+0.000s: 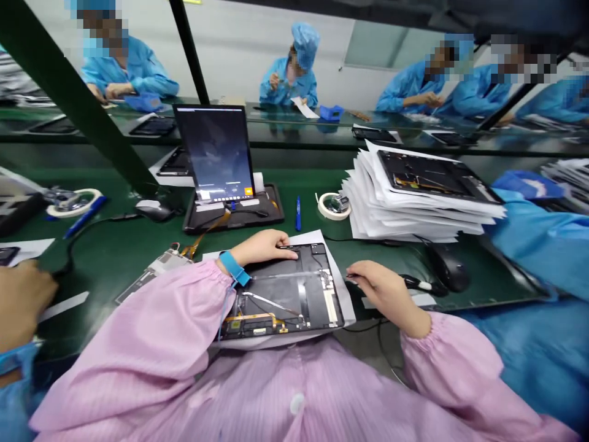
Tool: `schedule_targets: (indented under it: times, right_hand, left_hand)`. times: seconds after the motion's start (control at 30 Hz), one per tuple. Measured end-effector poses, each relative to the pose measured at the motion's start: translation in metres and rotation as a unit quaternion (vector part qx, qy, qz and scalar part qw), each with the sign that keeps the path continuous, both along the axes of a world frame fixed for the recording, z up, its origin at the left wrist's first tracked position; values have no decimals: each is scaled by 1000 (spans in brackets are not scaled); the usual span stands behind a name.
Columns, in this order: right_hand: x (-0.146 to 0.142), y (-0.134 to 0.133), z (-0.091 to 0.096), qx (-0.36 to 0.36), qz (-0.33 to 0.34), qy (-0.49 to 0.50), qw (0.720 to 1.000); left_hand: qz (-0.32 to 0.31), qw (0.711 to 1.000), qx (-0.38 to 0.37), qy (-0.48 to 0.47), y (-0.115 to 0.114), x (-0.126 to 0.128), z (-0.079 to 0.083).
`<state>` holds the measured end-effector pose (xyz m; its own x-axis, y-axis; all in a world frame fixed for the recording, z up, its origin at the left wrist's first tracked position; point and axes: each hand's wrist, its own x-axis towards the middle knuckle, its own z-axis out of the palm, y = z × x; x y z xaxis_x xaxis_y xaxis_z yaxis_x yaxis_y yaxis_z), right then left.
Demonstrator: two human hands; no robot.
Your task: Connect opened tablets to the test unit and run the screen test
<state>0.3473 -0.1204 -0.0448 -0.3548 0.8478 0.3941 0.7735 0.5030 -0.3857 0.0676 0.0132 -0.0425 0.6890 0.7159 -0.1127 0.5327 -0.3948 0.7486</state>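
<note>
An opened tablet back housing [276, 282] lies in front of me on white paper [343, 294]; its inner side, with ribbon cables and a small board, faces up. My left hand [264, 247], with a blue wrist strap [234, 268], is closed on the housing's far edge, the thumb on the inside. To the right of the housing, apart from it, my right hand [380, 288] is pinched closed. A small dark tip shows at its fingertips, too small to name. Left of the housing lies a metal-backed part [156, 270] with an orange ribbon cable [196, 245].
A lit tablet screen [216, 153] stands in a black housing behind. Tape [334, 206], a blue marker [298, 213] and a paper stack [409, 215] topped by another housing [432, 175] are near. A mouse [446, 267] lies right. A co-worker's hand [23, 301] is left; other co-workers sit opposite.
</note>
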Motion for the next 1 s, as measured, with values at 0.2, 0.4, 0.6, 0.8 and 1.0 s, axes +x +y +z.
schedule_targets:
  times: [0.2, 0.4, 0.6, 0.8, 1.0]
  right_hand:
    - [-7, -2, 1, 3, 4, -163, 987]
    - [-11, 1, 4, 9, 9, -231, 973]
    - [-11, 2, 7, 7, 18, -236, 972]
    - [-14, 3, 7, 3, 30, -240, 970]
    - [-15, 6, -13, 0, 23, -156, 988]
  left_hand:
    - [5, 1000, -6, 5, -2, 1, 0]
    - [2, 1000, 6, 11, -1, 1, 0]
    - [9, 1000, 10, 17, -1, 2, 0]
    - [15, 1000, 3, 13, 0, 1, -2]
    - [28, 1000, -9, -5, 2, 1, -4]
